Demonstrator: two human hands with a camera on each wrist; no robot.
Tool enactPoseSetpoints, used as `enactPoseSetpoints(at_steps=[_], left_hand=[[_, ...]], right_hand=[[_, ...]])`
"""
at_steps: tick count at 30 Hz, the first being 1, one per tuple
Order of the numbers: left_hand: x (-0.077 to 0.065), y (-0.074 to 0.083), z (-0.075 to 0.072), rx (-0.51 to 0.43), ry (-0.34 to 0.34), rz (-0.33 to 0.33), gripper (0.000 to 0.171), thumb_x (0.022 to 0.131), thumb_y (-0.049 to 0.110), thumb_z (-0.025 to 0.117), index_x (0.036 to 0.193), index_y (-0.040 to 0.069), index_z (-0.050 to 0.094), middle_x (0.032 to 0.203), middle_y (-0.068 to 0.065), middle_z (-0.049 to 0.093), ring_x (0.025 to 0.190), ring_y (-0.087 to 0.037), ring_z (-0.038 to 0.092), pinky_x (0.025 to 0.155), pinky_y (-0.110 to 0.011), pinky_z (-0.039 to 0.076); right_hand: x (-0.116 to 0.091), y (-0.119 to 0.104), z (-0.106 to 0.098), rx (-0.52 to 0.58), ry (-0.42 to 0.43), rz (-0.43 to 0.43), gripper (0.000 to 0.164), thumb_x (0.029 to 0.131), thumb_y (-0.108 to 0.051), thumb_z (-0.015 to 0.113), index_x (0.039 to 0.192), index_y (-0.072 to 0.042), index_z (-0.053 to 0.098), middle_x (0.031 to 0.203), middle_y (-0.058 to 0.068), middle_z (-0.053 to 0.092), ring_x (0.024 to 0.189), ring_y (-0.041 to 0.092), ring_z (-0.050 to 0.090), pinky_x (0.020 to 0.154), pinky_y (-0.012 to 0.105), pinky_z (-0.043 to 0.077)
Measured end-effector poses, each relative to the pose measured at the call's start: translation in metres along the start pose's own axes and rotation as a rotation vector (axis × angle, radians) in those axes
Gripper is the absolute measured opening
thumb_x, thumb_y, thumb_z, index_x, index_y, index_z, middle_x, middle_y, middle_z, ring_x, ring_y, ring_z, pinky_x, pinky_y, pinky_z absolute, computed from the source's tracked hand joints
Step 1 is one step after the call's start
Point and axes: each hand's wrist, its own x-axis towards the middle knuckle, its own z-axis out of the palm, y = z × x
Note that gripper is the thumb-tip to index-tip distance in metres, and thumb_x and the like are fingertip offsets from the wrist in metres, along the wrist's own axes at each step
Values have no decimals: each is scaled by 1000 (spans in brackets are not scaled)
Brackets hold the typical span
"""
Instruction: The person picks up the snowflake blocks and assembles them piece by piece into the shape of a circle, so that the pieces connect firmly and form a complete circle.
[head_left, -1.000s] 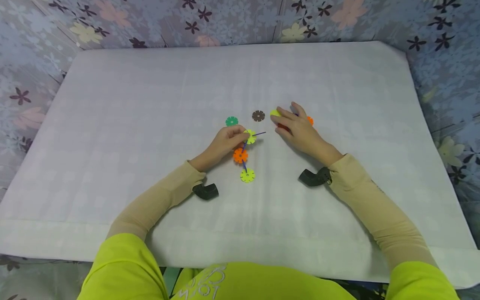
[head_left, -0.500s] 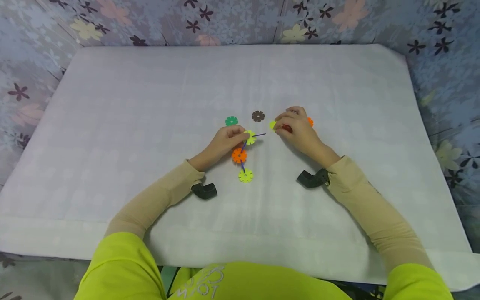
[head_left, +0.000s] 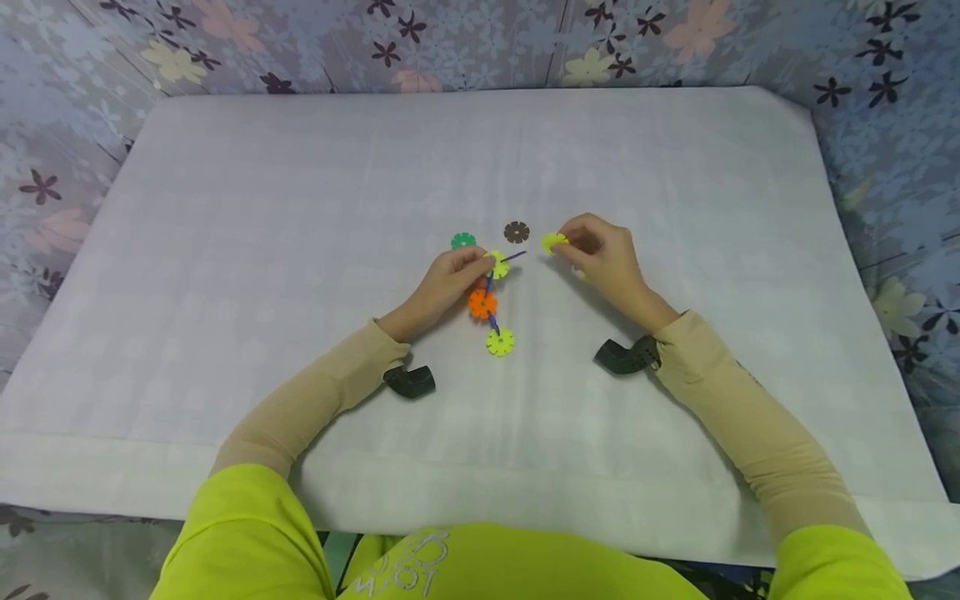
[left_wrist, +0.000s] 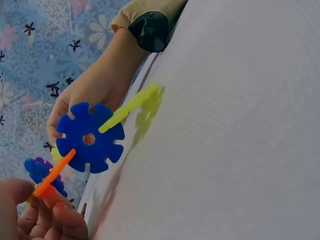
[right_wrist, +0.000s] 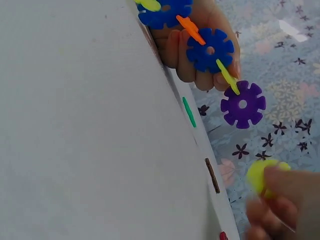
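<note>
My left hand (head_left: 438,287) pinches a chain of notched plastic discs by one of its yellow discs (head_left: 497,265). Below that hang an orange disc (head_left: 482,304) and another yellow disc (head_left: 500,342), joined edge to slot by blue discs (left_wrist: 90,137). At the chain's other end a purple disc (right_wrist: 243,105) points toward my right hand (head_left: 611,258). Between thumb and fingers, the right hand pinches a loose yellow disc (head_left: 553,242), blurred in the right wrist view. A short gap separates it from the purple disc.
A green disc (head_left: 462,240) and a brown disc (head_left: 517,232) lie flat on the white-covered table (head_left: 300,208), just beyond my hands. A bit of red disc (right_wrist: 223,235) shows at the right wrist view's lower edge. Patterned fabric (head_left: 480,42) surrounds the table.
My right hand has gone from reaching over the loose discs to pinching the yellow one and turning it up. The chain in my left hand has tilted slightly, its lower end shifting up and right.
</note>
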Motion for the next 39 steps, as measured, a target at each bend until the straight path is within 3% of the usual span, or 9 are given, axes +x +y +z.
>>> enactPoseSetpoints(at_steps=[4, 7, 19, 25, 31, 39], left_hand=[[0, -1, 1, -76, 13, 22, 13, 93, 8, 47, 87, -3, 51, 69, -6, 52, 61, -12, 45, 57, -21, 39], [0, -2, 1, -117, -12, 29, 11, 93, 6, 45, 87, -3, 50, 68, -7, 52, 55, -12, 46, 53, -21, 40], [0, 0, 1, -9, -106, 25, 13, 92, 5, 48, 82, -3, 53, 60, -5, 49, 49, -11, 41, 48, -21, 36], [-1, 2, 1, 30, -88, 28, 16, 92, 7, 48, 77, 0, 52, 61, -4, 45, 53, -11, 39, 52, -21, 34], [-2, 3, 1, 46, -85, 23, 20, 92, 10, 49, 75, 1, 50, 60, -4, 40, 54, -12, 36, 53, -22, 31], [-2, 0, -1, 101, -144, 117, 17, 93, 8, 48, 78, -1, 53, 59, -4, 38, 53, -13, 35, 53, -24, 31]], right_hand=[[-1, -6, 0, 268, -100, 143, 17, 81, 6, 61, 97, 9, 57, 69, 18, 58, 50, 19, 56, 49, 24, 45], [-2, -15, 0, 341, -189, 205, 21, 86, 4, 56, 105, 11, 54, 66, 22, 56, 49, 24, 55, 48, 27, 46], [-2, -33, -1, 320, -276, 216, 27, 88, 8, 48, 114, 14, 47, 74, 30, 55, 55, 26, 57, 53, 29, 48], [-1, -31, 1, 375, -305, 210, 23, 87, 11, 46, 110, 15, 44, 70, 29, 53, 54, 25, 54, 53, 26, 46], [-2, -13, 3, 372, -335, 254, 20, 89, 6, 47, 108, 11, 50, 67, 25, 54, 53, 20, 51, 49, 23, 41], [-4, -9, 5, 336, -340, 284, 18, 88, 1, 54, 105, 8, 55, 71, 21, 58, 54, 18, 50, 51, 24, 43]])
